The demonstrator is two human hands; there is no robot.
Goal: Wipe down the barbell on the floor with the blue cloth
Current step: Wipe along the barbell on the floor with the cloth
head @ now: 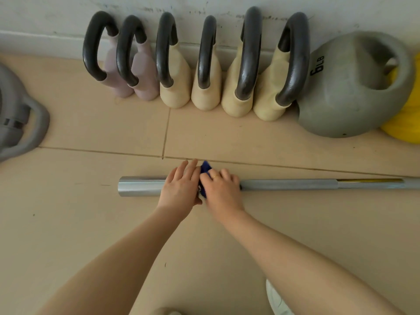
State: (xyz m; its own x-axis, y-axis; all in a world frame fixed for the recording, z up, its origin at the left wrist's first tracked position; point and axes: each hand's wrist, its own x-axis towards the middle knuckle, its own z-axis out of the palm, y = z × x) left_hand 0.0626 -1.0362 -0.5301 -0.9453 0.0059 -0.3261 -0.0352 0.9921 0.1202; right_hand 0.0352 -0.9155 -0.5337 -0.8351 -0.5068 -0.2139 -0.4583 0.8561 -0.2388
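A silver barbell (288, 184) lies across the tan tiled floor, its thick chrome sleeve ending at the left. My left hand (181, 186) rests flat on the sleeve with straight fingers. Right beside it, my right hand (221, 188) curls over the bar and grips the dark blue cloth (205, 167), which is wrapped around the bar. Only small bits of cloth stick out between the two hands, above and below the bar. The bar under both hands is hidden.
A row of several kettlebells (175, 87), pink and cream with black handles, lines the wall behind the bar. A grey 6 LB kettlebell (336, 105) and a yellow object (404, 123) sit at the right, a grey kettlebell (20, 130) at the left. A white shoe (276, 298) shows below.
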